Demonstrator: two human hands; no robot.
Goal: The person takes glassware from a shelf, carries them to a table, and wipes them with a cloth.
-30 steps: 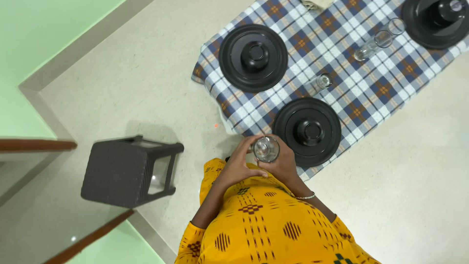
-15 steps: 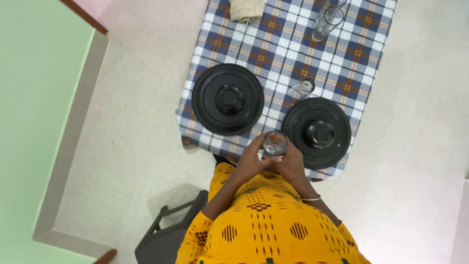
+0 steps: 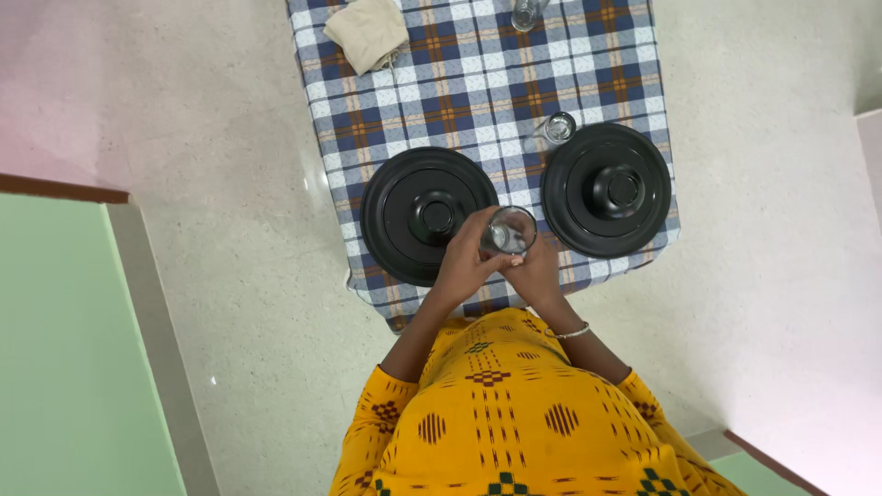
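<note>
A clear drinking glass (image 3: 508,231) is held upright in both my hands above the near edge of the table. My left hand (image 3: 465,262) wraps its left side and my right hand (image 3: 536,273) cups it from the right, a thin bracelet on that wrist. The glass hovers between two black round plates, each with an upturned black bowl on it: one (image 3: 423,216) at the left, one (image 3: 608,189) at the right. The table wears a blue, white and orange checked cloth (image 3: 478,92).
A second clear glass (image 3: 558,128) stands by the right plate. Another glass (image 3: 525,13) is at the far edge. A folded beige cloth (image 3: 369,33) lies at the far left of the table. Pale speckled floor surrounds it; a green wall panel (image 3: 64,349) is at left.
The view has swung round so the table now runs straight ahead. My hands still hold the glass, now over the table edge between the two plates. The dark stool has left the view.
</note>
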